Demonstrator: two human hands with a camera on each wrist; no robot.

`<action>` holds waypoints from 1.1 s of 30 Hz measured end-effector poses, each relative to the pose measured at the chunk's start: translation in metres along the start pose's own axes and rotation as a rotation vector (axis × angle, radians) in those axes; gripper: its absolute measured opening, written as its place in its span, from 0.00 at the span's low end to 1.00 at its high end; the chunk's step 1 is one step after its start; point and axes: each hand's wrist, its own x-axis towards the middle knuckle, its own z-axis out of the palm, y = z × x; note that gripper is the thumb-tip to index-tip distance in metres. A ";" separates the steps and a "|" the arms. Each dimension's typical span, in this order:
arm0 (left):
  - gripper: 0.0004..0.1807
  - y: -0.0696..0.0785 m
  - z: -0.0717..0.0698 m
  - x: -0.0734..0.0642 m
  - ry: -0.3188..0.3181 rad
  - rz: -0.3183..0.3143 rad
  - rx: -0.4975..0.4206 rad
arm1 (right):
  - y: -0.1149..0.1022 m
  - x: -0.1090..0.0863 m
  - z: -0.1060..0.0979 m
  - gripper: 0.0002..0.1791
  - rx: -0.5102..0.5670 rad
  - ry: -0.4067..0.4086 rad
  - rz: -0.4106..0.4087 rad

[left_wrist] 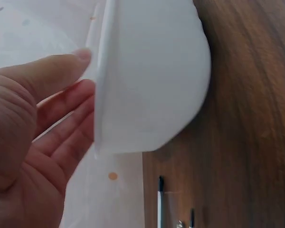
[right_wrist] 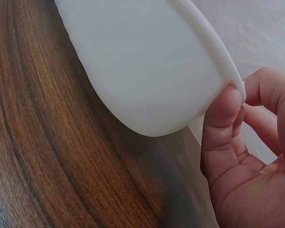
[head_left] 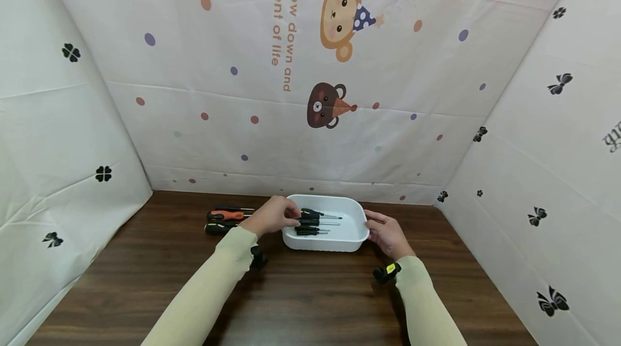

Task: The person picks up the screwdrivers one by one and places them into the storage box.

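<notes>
A white plastic basin stands on the table with several small black-handled screwdrivers lying in its left part. My left hand hovers over the basin's left end, fingers loosely bent above the screwdriver handles. Thumb and fingers stand apart at the rim in the left wrist view, with nothing visible between them; the rim hides part of the fingertips. At the basin's right end my right hand pinches the rim between thumb and fingers, as the right wrist view confirms.
Left of the basin lie larger screwdrivers, one with an orange and black handle and one with a black handle. The dark wooden table ends at a printed cloth behind and on both sides.
</notes>
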 end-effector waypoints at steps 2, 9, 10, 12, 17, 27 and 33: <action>0.09 -0.003 0.000 -0.003 0.029 -0.011 -0.025 | -0.001 0.000 0.000 0.28 0.000 -0.002 0.001; 0.10 -0.008 0.001 -0.016 0.153 -0.009 -0.125 | 0.000 0.000 0.000 0.28 -0.010 -0.002 -0.001; 0.11 -0.008 0.001 -0.018 0.165 -0.004 -0.136 | 0.000 0.000 -0.001 0.28 -0.011 -0.003 -0.002; 0.13 -0.010 0.000 -0.022 0.189 -0.003 -0.165 | 0.000 0.000 -0.001 0.28 -0.011 -0.003 -0.005; 0.16 -0.019 0.001 -0.031 0.245 0.007 -0.253 | 0.001 0.001 -0.001 0.28 -0.004 -0.004 -0.009; 0.18 -0.040 -0.005 -0.056 0.300 0.012 -0.256 | 0.003 0.002 -0.002 0.29 0.003 -0.019 -0.005; 0.16 -0.050 -0.012 -0.069 0.317 0.004 -0.209 | 0.001 0.002 -0.002 0.29 -0.001 -0.019 -0.003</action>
